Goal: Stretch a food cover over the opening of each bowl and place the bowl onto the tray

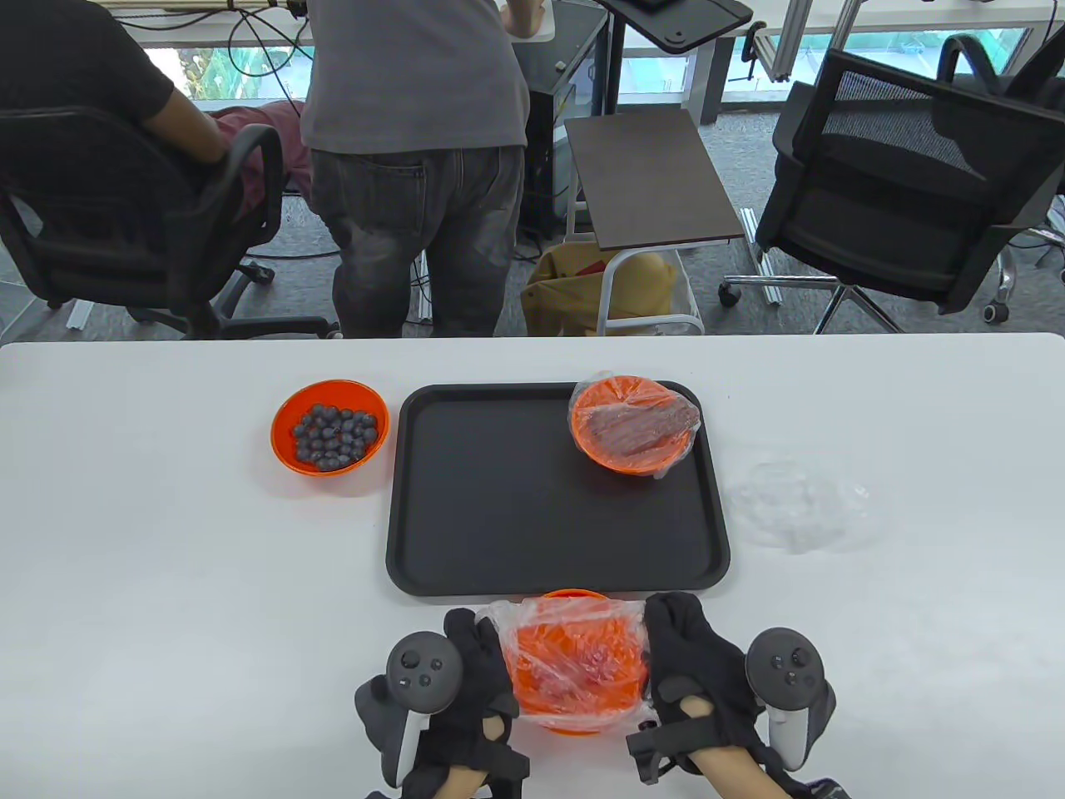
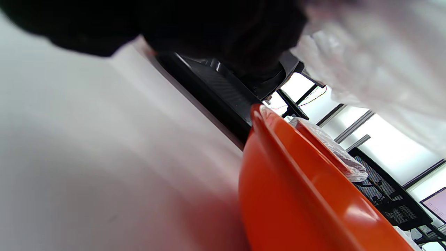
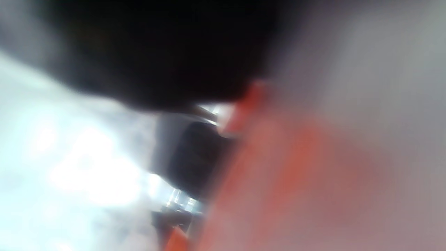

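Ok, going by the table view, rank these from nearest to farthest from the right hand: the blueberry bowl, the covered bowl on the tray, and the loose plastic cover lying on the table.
From the right hand:
1. Loose plastic cover, on the bare table right of the tray.
2. Covered bowl on the tray, in the tray's far right corner.
3. Blueberry bowl, left of the tray, across the table from this hand.

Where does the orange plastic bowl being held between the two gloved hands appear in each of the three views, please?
Table view: the orange plastic bowl, under clear film, sits at bottom centre between both hands, just in front of the black tray.
Left wrist view: its orange wall fills the lower right.
Right wrist view: a blurred orange mass, lower right, is probably the bowl.
Shared landmark: the black tray, though the right wrist view is too blurred to confirm it.
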### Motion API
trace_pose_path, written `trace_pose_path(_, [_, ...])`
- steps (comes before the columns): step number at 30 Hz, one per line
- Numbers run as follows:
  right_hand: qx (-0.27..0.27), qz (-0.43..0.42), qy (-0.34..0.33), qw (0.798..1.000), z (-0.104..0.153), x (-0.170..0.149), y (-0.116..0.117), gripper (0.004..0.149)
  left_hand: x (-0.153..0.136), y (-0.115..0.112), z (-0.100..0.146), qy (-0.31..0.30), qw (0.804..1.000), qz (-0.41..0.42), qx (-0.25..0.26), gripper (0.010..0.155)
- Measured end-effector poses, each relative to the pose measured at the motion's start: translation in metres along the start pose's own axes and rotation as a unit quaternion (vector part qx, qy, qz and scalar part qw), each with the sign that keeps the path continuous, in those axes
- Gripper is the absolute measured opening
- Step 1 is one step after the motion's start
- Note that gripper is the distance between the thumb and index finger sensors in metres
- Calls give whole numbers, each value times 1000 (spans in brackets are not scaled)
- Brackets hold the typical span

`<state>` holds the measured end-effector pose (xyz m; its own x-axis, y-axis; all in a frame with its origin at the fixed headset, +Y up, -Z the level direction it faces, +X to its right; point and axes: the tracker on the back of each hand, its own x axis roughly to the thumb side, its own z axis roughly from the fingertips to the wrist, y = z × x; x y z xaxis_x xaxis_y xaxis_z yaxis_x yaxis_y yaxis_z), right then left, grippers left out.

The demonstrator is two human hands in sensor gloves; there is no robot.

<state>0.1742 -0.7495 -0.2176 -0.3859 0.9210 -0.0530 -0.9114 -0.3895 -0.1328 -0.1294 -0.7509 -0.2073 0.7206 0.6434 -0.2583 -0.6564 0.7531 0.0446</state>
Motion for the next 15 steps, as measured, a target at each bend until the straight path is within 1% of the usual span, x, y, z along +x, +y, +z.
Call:
trace_pose_path(4, [0, 36, -1, 999, 3, -3, 2, 45, -6, -5, 1, 19, 1000, 2, -21, 51])
trace_pose_path(8, [1, 61, 3, 998, 6, -8, 3, 45, -7, -10, 5, 15, 999, -12, -31, 52])
trace_pose_path(12, [-7, 75, 6, 997, 6, -9, 4, 45, -8, -13, 7, 8, 999, -29, -28, 51])
trace_pose_path(15, [-10, 88, 10, 996, 5, -12, 4, 45, -12, -15, 8, 16, 999, -34, -33, 52])
